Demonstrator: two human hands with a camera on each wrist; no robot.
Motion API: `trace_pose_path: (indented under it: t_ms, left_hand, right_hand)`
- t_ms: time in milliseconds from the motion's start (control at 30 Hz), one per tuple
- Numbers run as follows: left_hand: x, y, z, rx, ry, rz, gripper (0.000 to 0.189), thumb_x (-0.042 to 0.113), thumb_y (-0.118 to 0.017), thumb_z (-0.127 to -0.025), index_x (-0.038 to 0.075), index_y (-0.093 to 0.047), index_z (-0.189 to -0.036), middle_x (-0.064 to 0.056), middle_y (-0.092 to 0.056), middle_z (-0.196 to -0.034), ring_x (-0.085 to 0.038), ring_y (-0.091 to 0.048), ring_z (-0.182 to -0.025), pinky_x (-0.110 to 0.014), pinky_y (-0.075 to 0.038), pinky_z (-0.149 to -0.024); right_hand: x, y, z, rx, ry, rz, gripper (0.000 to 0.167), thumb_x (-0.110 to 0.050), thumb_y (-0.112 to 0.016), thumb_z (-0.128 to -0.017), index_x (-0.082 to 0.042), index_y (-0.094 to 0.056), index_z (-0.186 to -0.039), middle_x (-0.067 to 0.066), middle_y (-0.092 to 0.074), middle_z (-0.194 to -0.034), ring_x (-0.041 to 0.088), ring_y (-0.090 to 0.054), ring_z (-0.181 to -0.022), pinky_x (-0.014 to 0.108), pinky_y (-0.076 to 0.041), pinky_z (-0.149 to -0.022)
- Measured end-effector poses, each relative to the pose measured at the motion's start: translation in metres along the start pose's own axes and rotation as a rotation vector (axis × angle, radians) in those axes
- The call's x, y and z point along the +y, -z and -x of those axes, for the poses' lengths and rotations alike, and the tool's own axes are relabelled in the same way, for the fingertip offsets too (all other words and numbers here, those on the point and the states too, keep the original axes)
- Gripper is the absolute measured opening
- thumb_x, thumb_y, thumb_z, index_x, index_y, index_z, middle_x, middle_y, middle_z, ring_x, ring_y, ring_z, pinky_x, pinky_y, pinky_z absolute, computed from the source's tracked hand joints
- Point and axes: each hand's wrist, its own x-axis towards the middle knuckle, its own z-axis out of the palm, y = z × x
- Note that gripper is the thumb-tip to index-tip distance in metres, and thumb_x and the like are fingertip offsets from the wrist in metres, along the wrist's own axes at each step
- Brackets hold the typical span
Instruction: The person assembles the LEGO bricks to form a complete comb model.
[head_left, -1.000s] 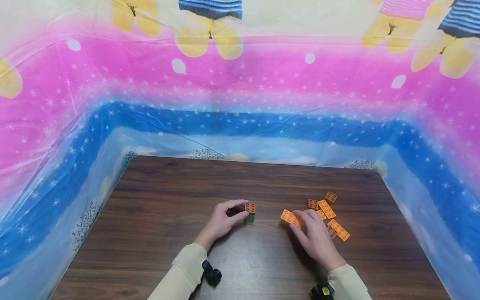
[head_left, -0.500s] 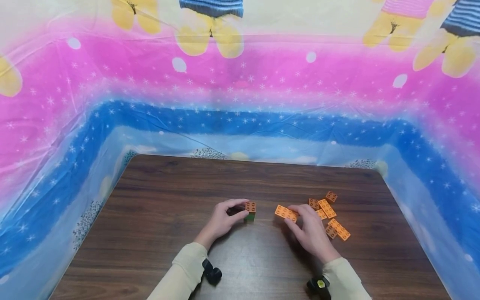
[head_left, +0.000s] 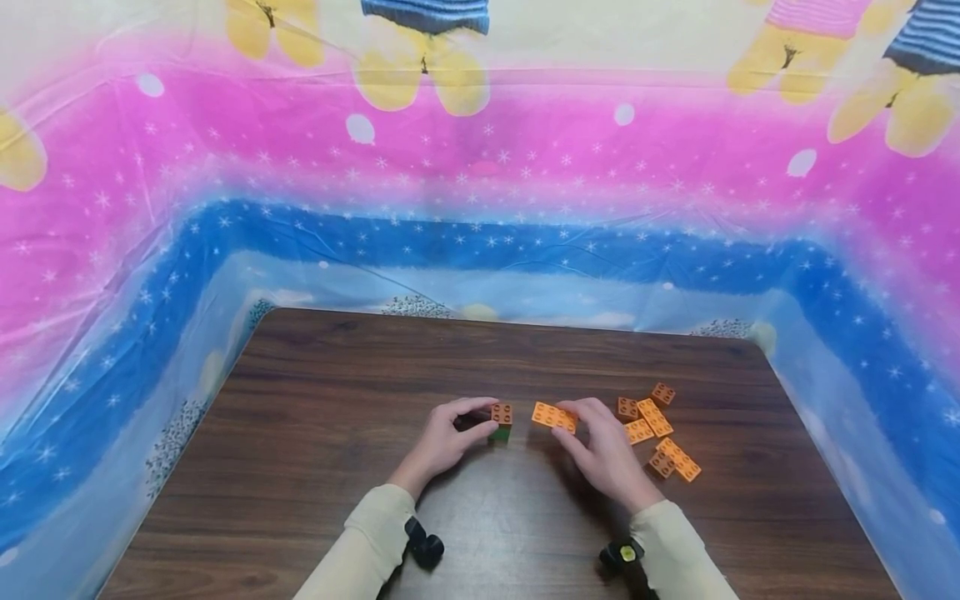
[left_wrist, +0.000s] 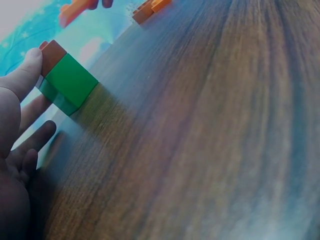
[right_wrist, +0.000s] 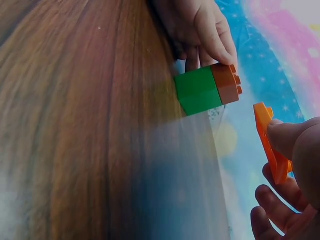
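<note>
A small brown toy brick (head_left: 501, 412) sits on top of a green block (left_wrist: 72, 82), the two forming a short upright stack on the wooden table. My left hand (head_left: 441, 442) pinches this stack from the left, thumb in front and a finger behind, at the height of the brown brick. To its right, my right hand (head_left: 603, 454) holds a flat orange toy brick (head_left: 549, 415) by its right end between thumb and fingers. In the right wrist view the orange brick (right_wrist: 266, 142) is raised off the table, a gap away from the brown brick's studs (right_wrist: 237, 80).
Right of my right hand lies a loose group of bricks: flat orange ones, such as a long orange brick (head_left: 655, 417), and small brown ones, such as a brown brick (head_left: 663, 393). A patterned cloth (head_left: 480, 250) hangs around the table's (head_left: 360, 358) back and sides.
My right hand has carried the orange brick leftward and slightly farther back, away from the loose bricks and closer to the stack. My left hand and the stack have stayed in place.
</note>
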Motion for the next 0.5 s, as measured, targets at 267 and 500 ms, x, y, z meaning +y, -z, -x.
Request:
trace_pose_path:
  t_ms: [267, 500]
  left_hand:
    - [0.001, 0.0, 0.0, -0.002, 0.003, -0.018, 0.037, 0.027, -0.077, -0.099, 0.024, -0.073, -0.135, 0.002, -0.074, -0.122, -0.02, -0.069, -0.112, -0.044, -0.054, -0.095]
    - [0.001, 0.001, 0.0, -0.008, -0.006, -0.03, 0.037, 0.029, -0.076, -0.099, 0.024, -0.072, -0.136, 0.003, -0.073, -0.124, -0.019, -0.068, -0.114, -0.042, -0.055, -0.096]
  right_hand:
    - [-0.009, -0.004, -0.011, -0.053, -0.01, -0.058, 0.036, -0.026, -0.076, -0.1, -0.014, -0.07, -0.133, -0.001, -0.065, -0.123, 0.014, -0.064, -0.108, 0.045, -0.056, -0.09]
    - [-0.014, -0.01, -0.022, -0.069, 0.025, -0.091, 0.034, -0.025, -0.075, -0.1, -0.015, -0.07, -0.132, -0.001, -0.065, -0.121, 0.011, -0.061, -0.1, 0.042, -0.057, -0.084]
